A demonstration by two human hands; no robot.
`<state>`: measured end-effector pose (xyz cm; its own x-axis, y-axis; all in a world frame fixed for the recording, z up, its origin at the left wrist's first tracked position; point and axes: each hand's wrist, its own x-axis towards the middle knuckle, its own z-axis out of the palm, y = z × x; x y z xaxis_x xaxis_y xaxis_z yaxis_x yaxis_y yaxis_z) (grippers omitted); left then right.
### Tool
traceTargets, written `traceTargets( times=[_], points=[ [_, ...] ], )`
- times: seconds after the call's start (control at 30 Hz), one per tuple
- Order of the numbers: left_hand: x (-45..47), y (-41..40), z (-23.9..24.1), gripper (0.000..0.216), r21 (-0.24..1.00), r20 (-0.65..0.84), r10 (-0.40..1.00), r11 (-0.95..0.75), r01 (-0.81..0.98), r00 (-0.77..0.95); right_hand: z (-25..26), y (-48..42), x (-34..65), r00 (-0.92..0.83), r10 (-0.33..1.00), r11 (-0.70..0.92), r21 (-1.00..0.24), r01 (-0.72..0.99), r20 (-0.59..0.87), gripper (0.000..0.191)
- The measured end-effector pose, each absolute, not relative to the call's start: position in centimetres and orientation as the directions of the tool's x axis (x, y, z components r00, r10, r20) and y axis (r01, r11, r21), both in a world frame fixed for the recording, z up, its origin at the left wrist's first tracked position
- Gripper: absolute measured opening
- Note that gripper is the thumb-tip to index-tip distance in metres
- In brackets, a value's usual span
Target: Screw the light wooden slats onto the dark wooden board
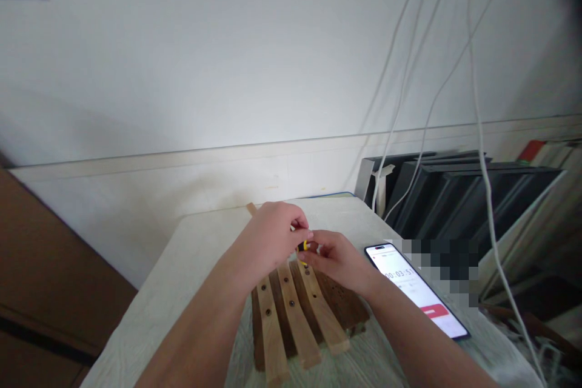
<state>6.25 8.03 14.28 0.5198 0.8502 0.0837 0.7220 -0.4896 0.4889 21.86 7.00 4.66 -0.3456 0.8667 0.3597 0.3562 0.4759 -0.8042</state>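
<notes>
My left hand (278, 229) and my right hand (335, 256) meet above the far end of a wooden piece. Between their fingertips is a small yellow-and-black object (305, 245), mostly covered, so its kind is unclear. The fingers of my right hand close around it. On my left hand, thumb and fingers are pinched together right beside it; what they hold is hidden. Below lies a dark brown wooden board (341, 298) with light wooden slats (297, 324) across it. Dark screws or screw holes (291, 303) show in the slats.
A phone (418, 291) with a running timer lies to the right of my right forearm. The table has a pale cloth cover (182, 267). Dark folders (454, 194) stand beyond its right edge, and white cables (482, 157) hang in front of them. A white wall (227, 73) rises behind.
</notes>
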Motion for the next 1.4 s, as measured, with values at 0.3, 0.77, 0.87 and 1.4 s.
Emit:
traceTargets(
  times=[0.3,0.77,0.87,1.4],
  points=[
    [6.22,7.36,14.26,0.024,0.399,0.106,0.868,-0.485,0.779,0.486,4.43,7.07,22.12,-0.285,0.888,0.451,-0.801,0.394,0.361,0.015],
    [6.08,7.82,14.22,0.025,0.378,0.114,0.847,-0.521,0.765,0.52,5.06,6.84,21.8,-0.32,0.887,0.442,-0.81,0.385,0.332,0.014],
    [6.1,7.5,14.47,0.025,0.465,0.087,0.812,-0.546,0.697,0.577,4.69,7.07,21.93,-0.281,0.903,0.418,-0.81,0.411,0.324,0.014],
    [6.05,7.56,14.3,0.026,0.394,0.098,0.878,-0.466,0.792,0.468,4.8,6.97,22.01,-0.227,0.905,0.426,-0.767,0.481,0.36,0.02]
  ],
)
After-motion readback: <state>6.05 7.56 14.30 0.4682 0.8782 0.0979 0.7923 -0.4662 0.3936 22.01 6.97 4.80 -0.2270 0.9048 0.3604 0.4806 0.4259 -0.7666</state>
